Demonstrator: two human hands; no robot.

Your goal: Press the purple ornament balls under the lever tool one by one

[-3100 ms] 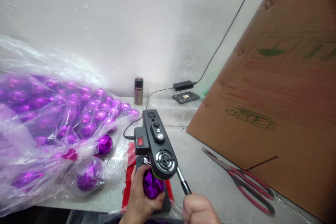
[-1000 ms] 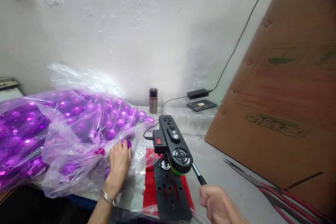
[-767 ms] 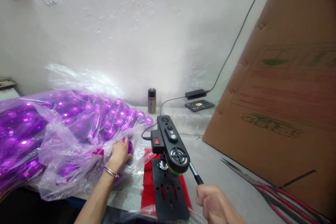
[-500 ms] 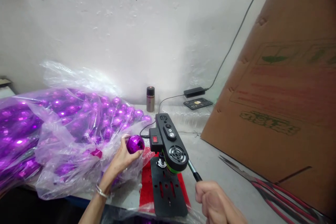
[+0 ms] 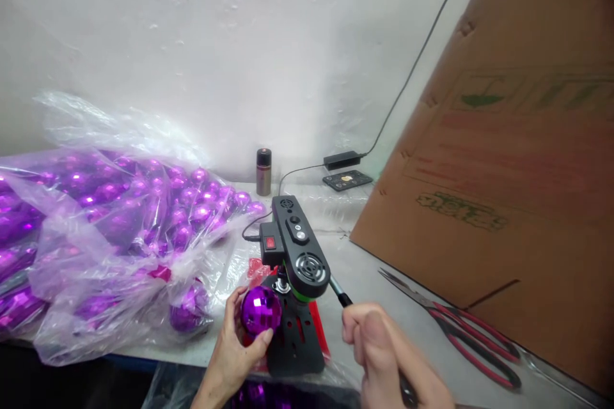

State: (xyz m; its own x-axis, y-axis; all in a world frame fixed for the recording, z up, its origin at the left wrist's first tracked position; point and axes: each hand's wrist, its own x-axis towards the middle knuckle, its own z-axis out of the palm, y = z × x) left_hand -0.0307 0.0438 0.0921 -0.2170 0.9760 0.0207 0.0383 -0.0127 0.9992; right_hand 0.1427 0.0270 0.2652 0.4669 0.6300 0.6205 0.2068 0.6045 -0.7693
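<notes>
Purple faceted ball [image 5: 261, 310] sits in the left hand [image 5: 233, 353], fingers curled round its lower and left side with the thumb at its right, held just in front of the black press machine [image 5: 293, 255] and over the near end of its slotted base plate [image 5: 297, 348]. Being round, the ball shows no long axis, and I cannot tell which way its neck or opening points. The right hand [image 5: 384, 358] is closed in a fist round the machine's lever handle [image 5: 339, 294], which slants down and toward the person from the machine head. A clear plastic bag of purple balls [image 5: 110, 230] lies to the left, touching the table [image 5: 364, 281]. Red-handled scissors [image 5: 460, 332] rest to the right beside a leaning cardboard sheet [image 5: 503, 160].
</notes>
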